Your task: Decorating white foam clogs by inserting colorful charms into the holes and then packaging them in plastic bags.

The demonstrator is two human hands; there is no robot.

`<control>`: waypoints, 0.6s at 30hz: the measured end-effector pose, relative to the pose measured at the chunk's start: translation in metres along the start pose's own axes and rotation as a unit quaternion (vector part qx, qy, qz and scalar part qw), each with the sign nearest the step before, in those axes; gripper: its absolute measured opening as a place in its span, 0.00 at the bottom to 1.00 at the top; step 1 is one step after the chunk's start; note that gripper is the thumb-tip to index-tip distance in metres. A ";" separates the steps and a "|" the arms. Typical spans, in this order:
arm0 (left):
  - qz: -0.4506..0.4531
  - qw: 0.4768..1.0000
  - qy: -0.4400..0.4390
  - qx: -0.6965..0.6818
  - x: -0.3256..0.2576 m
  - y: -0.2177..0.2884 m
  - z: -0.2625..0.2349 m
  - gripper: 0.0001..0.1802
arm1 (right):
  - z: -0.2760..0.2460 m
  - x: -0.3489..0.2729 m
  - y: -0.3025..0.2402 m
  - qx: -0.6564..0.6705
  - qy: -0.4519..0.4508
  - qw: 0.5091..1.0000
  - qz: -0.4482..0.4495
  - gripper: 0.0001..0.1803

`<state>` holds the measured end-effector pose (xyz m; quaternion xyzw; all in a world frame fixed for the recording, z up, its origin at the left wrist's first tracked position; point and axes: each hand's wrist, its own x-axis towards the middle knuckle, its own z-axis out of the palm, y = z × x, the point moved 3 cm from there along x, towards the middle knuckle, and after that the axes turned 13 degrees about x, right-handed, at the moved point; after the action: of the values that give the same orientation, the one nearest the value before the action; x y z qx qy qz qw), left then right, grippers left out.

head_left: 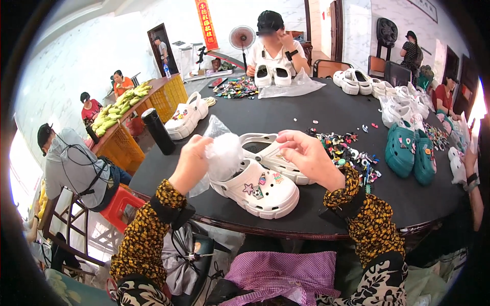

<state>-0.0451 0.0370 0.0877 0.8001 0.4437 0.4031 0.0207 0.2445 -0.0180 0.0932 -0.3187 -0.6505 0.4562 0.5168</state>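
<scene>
My left hand (190, 164) grips a crumpled wad of white translucent plastic (225, 153) at the heel opening of the nearer white clog (273, 201). Star, ice-cream and football charms decorate that clog's toe. Right behind it sits a second white clog (291, 171), partly covered by my right hand (312, 159). The fingers of this hand are curled, thumb near the forefinger, above the clog's upper; whether something small is between them is hidden. A clear plastic bag (217, 126) lies behind my left hand.
Loose colourful shoe charms (347, 148) are scattered to the right, beside green clogs (400, 150). A black bottle (157, 131) and another white clog (186, 120) stand left. Across the dark table (326, 107), a person sits behind white clogs (273, 75); other people are around the room.
</scene>
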 end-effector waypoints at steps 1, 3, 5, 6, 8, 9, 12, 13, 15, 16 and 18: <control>0.088 0.985 -0.017 0.148 -0.001 0.004 0.003 0.17 | -0.003 0.000 0.005 0.004 0.012 1.000 -0.001 0.19; 0.125 0.982 0.003 0.139 -0.001 0.014 0.010 0.11 | -0.008 -0.001 0.013 -0.005 0.028 1.000 -0.002 0.17; 0.142 0.955 -0.109 0.238 0.001 0.023 0.022 0.07 | -0.019 0.000 0.031 -0.007 0.040 0.999 -0.025 0.15; 0.159 0.945 -0.148 0.245 0.001 0.021 0.028 0.04 | -0.021 0.001 0.035 -0.038 0.042 0.998 -0.030 0.12; 0.184 0.934 -0.174 0.254 0.002 0.019 0.038 0.04 | -0.024 0.003 0.043 -0.099 0.047 0.991 -0.074 0.11; 0.210 0.922 -0.198 0.259 0.002 0.022 0.044 0.04 | -0.025 0.002 0.044 -0.163 0.053 0.978 -0.118 0.10; 0.196 0.935 -0.227 0.188 0.007 0.025 0.049 0.04 | -0.024 0.002 0.051 -0.270 0.079 0.944 -0.172 0.10; 0.184 0.944 -0.233 0.141 0.010 0.026 0.048 0.05 | -0.022 0.001 0.052 -0.279 0.094 0.938 -0.185 0.10; 0.164 0.937 -0.279 0.134 0.014 0.032 0.042 0.11 | -0.021 -0.002 0.051 -0.273 0.096 0.940 -0.180 0.09; 0.118 0.950 -0.275 0.091 0.015 0.036 0.041 0.14 | -0.021 -0.004 0.051 -0.269 0.095 0.941 -0.181 0.09; 0.040 0.947 -0.316 0.047 0.020 0.036 0.040 0.22 | -0.024 -0.003 0.055 -0.266 0.096 0.942 -0.180 0.09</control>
<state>0.0119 0.0430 0.0874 0.9036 0.4004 0.1088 0.1062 0.2651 0.0067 0.0430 -0.3648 -0.7416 0.1334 0.5470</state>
